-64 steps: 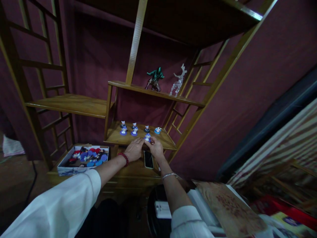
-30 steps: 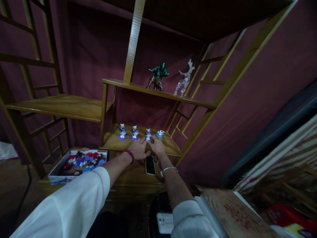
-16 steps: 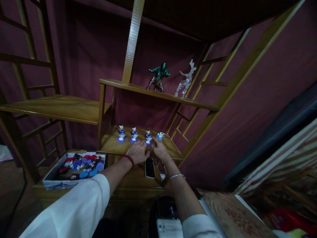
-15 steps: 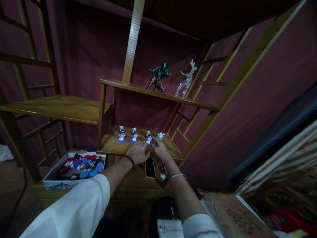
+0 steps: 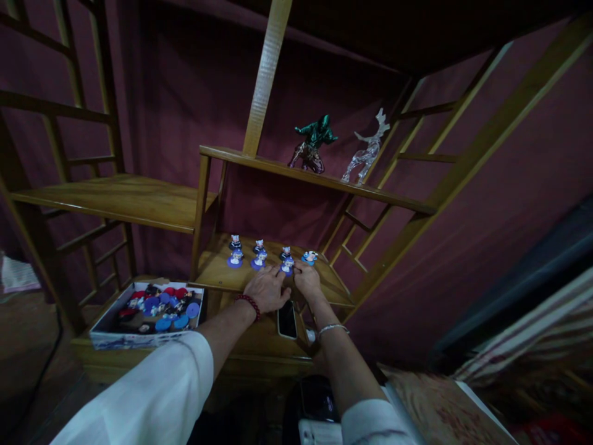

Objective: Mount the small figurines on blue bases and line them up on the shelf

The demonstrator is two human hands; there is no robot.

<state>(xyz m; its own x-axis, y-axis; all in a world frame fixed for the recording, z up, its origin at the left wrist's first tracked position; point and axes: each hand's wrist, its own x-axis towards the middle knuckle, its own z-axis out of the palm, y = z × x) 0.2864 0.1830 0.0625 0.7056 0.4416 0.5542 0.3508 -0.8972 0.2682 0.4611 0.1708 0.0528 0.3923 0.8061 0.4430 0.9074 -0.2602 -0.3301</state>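
On the lower wooden shelf (image 5: 217, 275), a small purple-and-white figurine (image 5: 287, 266) on a round purple base stands between my hands. My left hand (image 5: 267, 289), wearing a dark red bead bracelet, reaches to its left front side, fingers stretched and thumb spread apart. At its right side, my right hand (image 5: 307, 282), with a silver bracelet, has bent fingertips closed at the base edge; their exact grip is partly hidden. Two similar purple figurines (image 5: 259, 260) stand to the left. Behind them are three dark-based figurines (image 5: 235, 241), and a blue-based one (image 5: 309, 257) stands at the right.
A white-rimmed box (image 5: 99, 334) of several jumbled figurines sits lower left. Below my hands lies a phone (image 5: 287, 319). The shelf above (image 5: 273, 168) bears a green-and-maroon hooded figure (image 5: 315, 142) and a clear deer figure (image 5: 365, 151). Lattice posts (image 5: 393, 244) border the right.
The view has shifted, so the shelves appear further right. Both hands stay around the same purple figurine, with the right fingers now more bent at its side.
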